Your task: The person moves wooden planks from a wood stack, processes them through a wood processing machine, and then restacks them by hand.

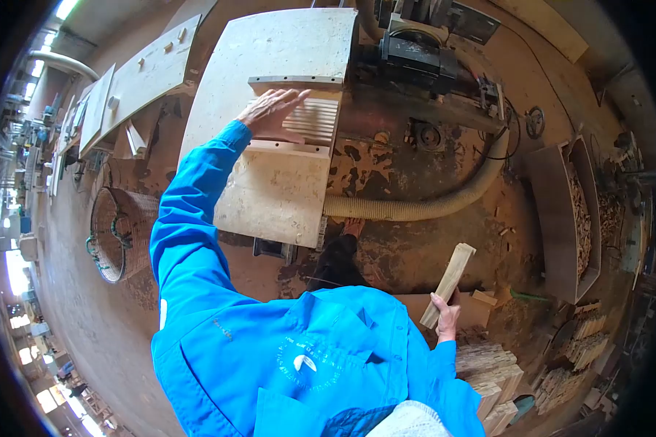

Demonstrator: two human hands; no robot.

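Observation:
My left hand [271,114] is stretched out flat with its fingers spread, over the left end of a row of narrow wooden strips [315,119]. These strips lie side by side between two raised rails, the far rail [299,79] and the near rail [288,148], on a pale wooden machine table [270,191]. Low on the right, away from the table, my right hand [447,315] grips the lower end of a short wooden piece [452,280], which slants up and to the right.
A ribbed hose [415,210] curves right from the table's edge. Dark machinery [419,58] stands beyond. At left are a wicker basket [127,226] and a board-topped bench [149,73]. Stacked wood [492,371] lies at lower right, below a wooden bin [557,218].

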